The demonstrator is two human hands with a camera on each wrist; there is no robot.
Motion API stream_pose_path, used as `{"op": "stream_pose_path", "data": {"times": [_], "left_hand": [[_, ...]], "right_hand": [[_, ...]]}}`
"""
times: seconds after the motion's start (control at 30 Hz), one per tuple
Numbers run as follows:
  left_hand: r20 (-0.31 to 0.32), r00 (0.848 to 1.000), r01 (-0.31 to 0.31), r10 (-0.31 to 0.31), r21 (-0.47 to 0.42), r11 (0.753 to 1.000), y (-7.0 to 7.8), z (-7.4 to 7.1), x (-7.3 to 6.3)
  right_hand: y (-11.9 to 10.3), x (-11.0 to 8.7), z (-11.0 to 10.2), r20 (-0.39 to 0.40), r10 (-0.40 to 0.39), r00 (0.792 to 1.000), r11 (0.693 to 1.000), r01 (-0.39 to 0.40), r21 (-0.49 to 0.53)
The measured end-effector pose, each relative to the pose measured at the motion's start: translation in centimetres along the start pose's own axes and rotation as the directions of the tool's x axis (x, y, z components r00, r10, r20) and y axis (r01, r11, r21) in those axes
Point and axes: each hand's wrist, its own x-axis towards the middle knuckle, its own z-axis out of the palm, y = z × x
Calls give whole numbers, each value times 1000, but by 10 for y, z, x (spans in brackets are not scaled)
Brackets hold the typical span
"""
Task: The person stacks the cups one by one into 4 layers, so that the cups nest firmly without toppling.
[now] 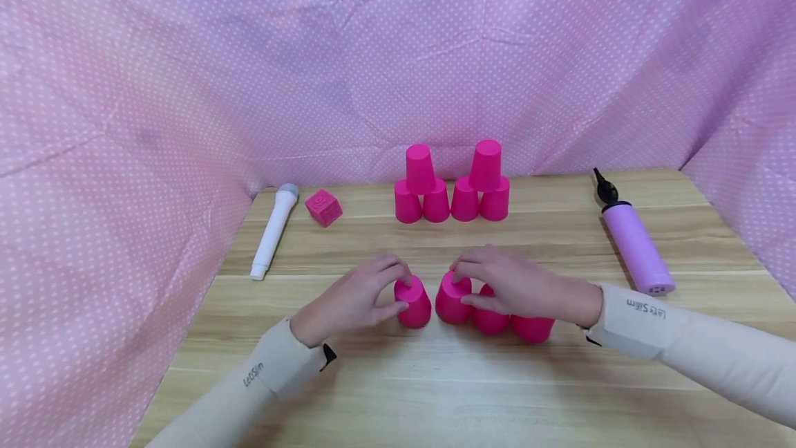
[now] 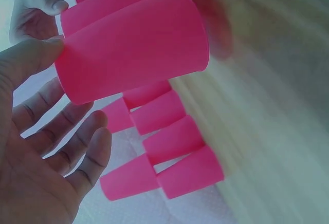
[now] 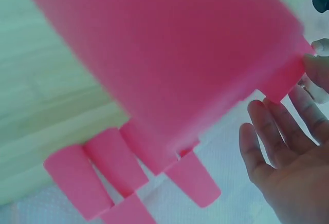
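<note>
Upside-down pink cups stand in a front row on the table. At the row's left end, my left hand (image 1: 354, 294) pinches a cup (image 1: 415, 310) near its raised base between thumb and forefinger. The left wrist view shows the thumb at the edge of this cup (image 2: 136, 44), other fingers spread below. Across a small gap, my right hand (image 1: 516, 289) pinches the neighbouring cup (image 1: 450, 306) by its top. Under the right hand stand a third cup (image 1: 493, 323) and a fourth (image 1: 533, 330), partly hidden. A cup (image 3: 169, 44) looms blurred in the right wrist view.
Behind stand two small pyramids, a left one (image 1: 419, 168) and a right one (image 1: 486, 166), each one cup on two. A white microphone (image 1: 273, 230) and pink cube (image 1: 324, 208) lie left, a purple hand pump (image 1: 637, 246) right. Dotted pink cloth (image 1: 373, 54) surrounds the wooden table (image 1: 435, 399).
</note>
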Motion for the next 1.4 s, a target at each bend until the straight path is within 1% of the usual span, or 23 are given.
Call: {"op": "stream_pose_path", "data": {"times": [0.07,0.17,0.2,0.27,0.37,0.5,0.57,0.67,0.8,0.87,0.93,1.0,1.03,1.13,1.27,1.4], "left_hand": [[-19,1000,-11,12,13,1000,0,-6,3],[-51,998,-27,29,25,999,-2,-16,9],[-66,997,-42,44,33,999,-3,-20,11],[-97,993,-59,63,49,997,-6,-29,17],[-141,987,-67,77,79,995,-10,-43,28],[-192,979,-61,74,73,995,-17,-63,45],[-226,971,-62,75,61,996,-21,-71,56],[-280,956,-72,85,58,996,-27,-82,76],[-333,941,-33,55,72,997,-30,-97,105],[-350,936,2,26,79,997,-32,-105,117],[-364,931,23,8,80,997,-32,-111,129],[-374,927,47,-15,78,996,-33,-116,139],[-379,925,58,-25,76,995,-33,-117,143],[-374,923,120,-87,65,991,-35,-122,156],[-353,922,195,-160,66,979,-38,-123,169],[-342,921,223,-186,70,972,-44,-120,179]], "right_hand": [[4,2,-4,-50,-20,999,1000,20,-4],[10,5,-13,-103,-28,994,1000,26,-13],[12,6,-17,-121,-29,992,999,27,-19],[16,9,-26,-146,-23,989,999,18,-35],[24,17,-40,-198,-29,980,998,19,-52],[37,32,-59,-255,-9,967,998,-5,-55],[43,40,-67,-270,28,963,998,-43,-51],[54,53,-76,-282,86,955,993,-106,-56],[70,68,-82,-281,165,945,979,-193,-73],[77,75,-83,-276,211,938,969,-237,-64],[83,81,-84,-267,257,929,959,-279,-47],[89,86,-84,-260,304,917,947,-321,-23],[92,88,-85,-256,324,911,941,-338,-13],[99,94,-84,-234,373,898,925,-380,16],[108,100,-82,-197,408,892,911,-413,14],[114,105,-81,-190,419,888,905,-425,10]]}}
